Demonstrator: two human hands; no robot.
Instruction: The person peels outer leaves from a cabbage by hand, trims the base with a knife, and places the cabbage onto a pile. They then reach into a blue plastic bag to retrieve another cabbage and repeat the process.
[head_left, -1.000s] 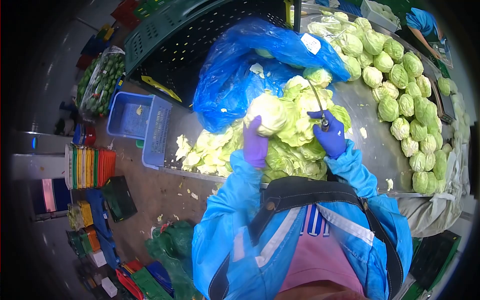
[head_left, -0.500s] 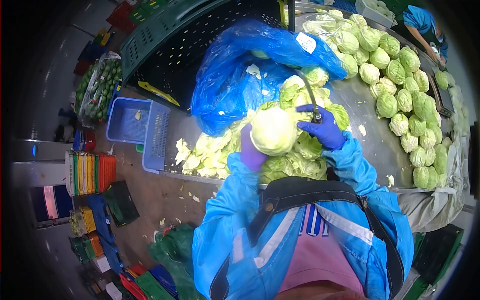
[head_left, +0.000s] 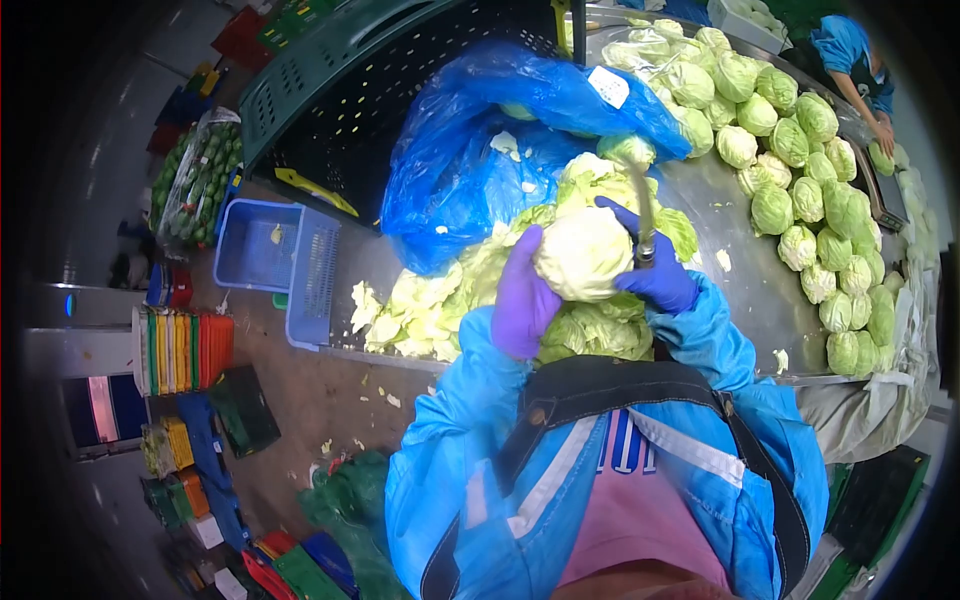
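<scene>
A pale, trimmed cabbage [head_left: 583, 254] is held up between my gloved hands over a heap of loose leaves [head_left: 425, 305]. My left hand [head_left: 527, 295] supports its left side, thumb and fingers pointing upward. In my right hand [head_left: 660, 268] is a curved-bladed knife [head_left: 643, 205], blade pointing up and away, while fingers of that hand also touch the cabbage's right side. The knife's handle is mostly hidden in the grip. Just beyond the cabbage lie more leafy pieces and an opened blue plastic bag [head_left: 450, 130] with leaf scraps in it.
Many cabbages [head_left: 790, 140] cover the right of the metal table [head_left: 700, 195]. A dark green crate [head_left: 330, 110] stands at the back left, near a blue basket [head_left: 315, 270] at the table edge. At the far right, another person's hand [head_left: 884, 137] is at a cabbage.
The cabbage has moved right and slightly up, turning in my hands. My left hand has shifted right with it, and the knife blade now points more upright. The other person's arm has moved.
</scene>
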